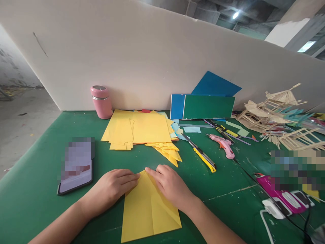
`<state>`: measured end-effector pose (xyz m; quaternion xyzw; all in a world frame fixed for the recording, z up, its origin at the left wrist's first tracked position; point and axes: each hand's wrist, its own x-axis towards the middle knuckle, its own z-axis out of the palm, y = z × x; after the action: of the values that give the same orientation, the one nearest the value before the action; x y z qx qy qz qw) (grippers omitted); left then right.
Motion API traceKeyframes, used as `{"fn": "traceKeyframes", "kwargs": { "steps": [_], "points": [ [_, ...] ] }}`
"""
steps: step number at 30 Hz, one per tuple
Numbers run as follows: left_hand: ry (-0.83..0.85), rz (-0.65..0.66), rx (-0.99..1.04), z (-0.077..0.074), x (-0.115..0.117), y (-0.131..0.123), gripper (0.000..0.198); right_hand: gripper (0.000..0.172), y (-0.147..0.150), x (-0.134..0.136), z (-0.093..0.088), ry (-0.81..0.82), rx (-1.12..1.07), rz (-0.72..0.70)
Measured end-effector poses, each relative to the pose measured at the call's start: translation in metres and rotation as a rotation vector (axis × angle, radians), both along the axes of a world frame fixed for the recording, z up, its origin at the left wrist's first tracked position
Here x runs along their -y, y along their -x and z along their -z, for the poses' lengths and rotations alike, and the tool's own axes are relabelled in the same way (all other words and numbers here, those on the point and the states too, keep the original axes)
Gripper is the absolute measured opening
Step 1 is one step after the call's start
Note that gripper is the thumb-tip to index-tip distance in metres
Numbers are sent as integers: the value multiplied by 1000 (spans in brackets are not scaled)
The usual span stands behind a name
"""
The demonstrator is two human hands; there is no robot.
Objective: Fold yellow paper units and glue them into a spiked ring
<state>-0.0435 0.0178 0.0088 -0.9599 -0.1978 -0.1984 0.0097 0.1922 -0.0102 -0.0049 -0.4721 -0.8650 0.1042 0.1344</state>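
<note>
A sheet of yellow paper (142,217) lies on the green table in front of me, with a crease running down its middle. My left hand (113,184) grips its upper left edge, fingers bent together near the top. On the opposite side, my right hand (171,186) presses the upper right edge, its index fingertip at the top point. Both sets of fingertips nearly meet there, and the upper corners look folded in, though the hands partly cover them. Just beyond lie several folded yellow paper pieces (166,150) and a stack of yellow paper (149,125).
Left of me is a smartphone (78,173); a pink flask (101,103) stands behind it. A utility knife (203,157), pink glue gun (222,144) and power strip (284,193) lie to the right. Wooden stick models (269,112) fill the back right, before a white partition (142,51).
</note>
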Motion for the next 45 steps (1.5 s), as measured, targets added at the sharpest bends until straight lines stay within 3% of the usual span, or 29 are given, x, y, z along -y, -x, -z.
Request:
{"fn": "traceKeyframes", "kwargs": {
  "steps": [6, 20, 25, 27, 29, 32, 38, 45],
  "points": [
    [-8, -9, 8, -4, 0, -3, 36, 45, 1, -1, 0, 17, 19, 2],
    [143, -92, -30, -5, -1, -6, 30, 43, 1, 0, 0, -1, 17, 6],
    [206, -121, -50, -13, 3, -8, 24, 43, 1, 0, 1, -7, 22, 0],
    [244, -175, -67, -17, 6, -13, 29, 42, 1, 0, 0, -13, 29, 1],
    [259, -228, -98, -18, 9, -19, 48, 41, 1, 0, -1, -24, 36, 3],
    [190, -260, -137, -12, 13, -28, 60, 40, 1, 0, -2, -34, 39, 1],
    [106, -395, -164, 7, 23, -32, 55, 41, 1, 1, -1, -24, 12, -2],
    [40, -458, -204, -1, 35, -26, 42, 41, 1, 0, -2, 13, -2, 5]
  ]
}}
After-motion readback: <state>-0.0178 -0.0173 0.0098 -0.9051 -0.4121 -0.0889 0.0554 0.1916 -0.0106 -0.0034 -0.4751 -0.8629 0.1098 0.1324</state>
